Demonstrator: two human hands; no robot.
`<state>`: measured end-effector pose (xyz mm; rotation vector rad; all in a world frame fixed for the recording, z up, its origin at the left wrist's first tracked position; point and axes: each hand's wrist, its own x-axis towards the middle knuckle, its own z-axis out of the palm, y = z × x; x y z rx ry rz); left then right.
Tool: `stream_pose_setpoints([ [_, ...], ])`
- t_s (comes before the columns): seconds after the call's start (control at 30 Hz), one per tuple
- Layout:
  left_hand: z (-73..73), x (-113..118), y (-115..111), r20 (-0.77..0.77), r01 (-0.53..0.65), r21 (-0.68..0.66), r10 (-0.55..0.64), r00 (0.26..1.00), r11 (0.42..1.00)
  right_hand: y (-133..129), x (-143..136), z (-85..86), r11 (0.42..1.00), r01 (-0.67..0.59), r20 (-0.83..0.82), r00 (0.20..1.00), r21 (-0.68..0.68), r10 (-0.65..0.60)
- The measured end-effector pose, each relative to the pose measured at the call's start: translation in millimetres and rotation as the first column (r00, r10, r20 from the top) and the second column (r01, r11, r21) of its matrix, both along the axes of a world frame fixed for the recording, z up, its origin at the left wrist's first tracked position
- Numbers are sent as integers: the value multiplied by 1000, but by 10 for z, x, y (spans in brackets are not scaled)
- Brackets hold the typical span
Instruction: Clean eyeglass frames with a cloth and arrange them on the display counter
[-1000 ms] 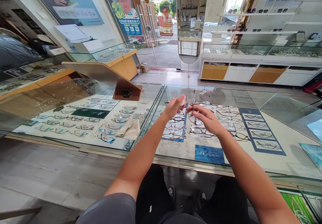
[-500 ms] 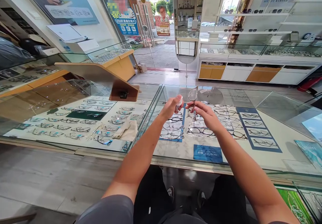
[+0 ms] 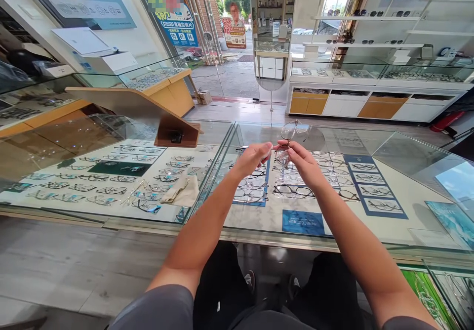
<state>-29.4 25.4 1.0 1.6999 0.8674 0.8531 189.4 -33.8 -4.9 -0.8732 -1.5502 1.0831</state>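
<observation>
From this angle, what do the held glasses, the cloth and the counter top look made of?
Glasses: thin rims suggest metal, plastic possible; clear lenses, glass or plastic.
Cloth: beige, matte, soft folds; likely fabric.
Counter top: transparent, glossy, greenish edges; probably glass.

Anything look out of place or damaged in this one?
The beige cloth looks slightly out of place: it lies rumpled at the left-hand display case, beside fairly orderly rows of eyeglasses. No spill or damage is visible.
</observation>
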Motion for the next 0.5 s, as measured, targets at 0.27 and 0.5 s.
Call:
stream_pose_setpoints([
  [0.27, -219, -635, 696, 199, -704, 24, 687, 699, 709, 10, 39, 7, 1000, -6, -1, 1000, -17, 6],
  [0.5, -597, -1174, 1042, -35, -916, 103, 922, 387, 388, 6, 34, -14, 1000, 2, 4, 1000, -23, -2],
])
